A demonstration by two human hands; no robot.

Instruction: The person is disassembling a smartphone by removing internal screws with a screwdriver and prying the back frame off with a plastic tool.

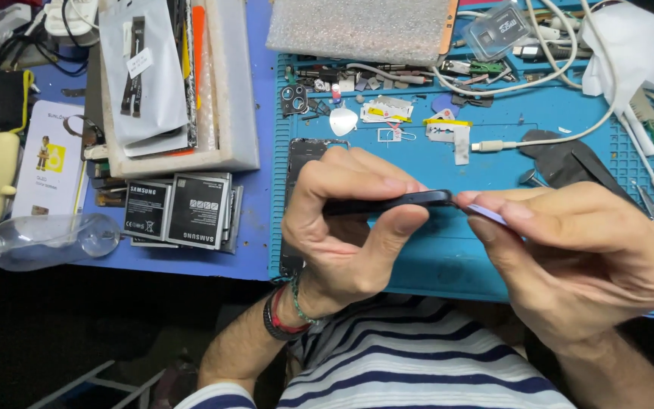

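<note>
My left hand [346,227] grips a thin black phone [399,202] edge-on, thumb under it and fingers over its top, above the blue work mat [448,159]. My right hand [577,250] pinches a small flat lilac pick [487,213] between thumb and forefinger, its tip touching the phone's right end. Under my left hand a black phone frame [302,155] lies flat on the mat, partly hidden.
Several phone batteries [179,210] are stacked left of the mat. A white tray [183,83] with flex cables sits behind them, a clear bottle [47,241] at far left. White cables [539,76], a white pick [343,121], small parts and tweezers [569,163] litter the mat's back.
</note>
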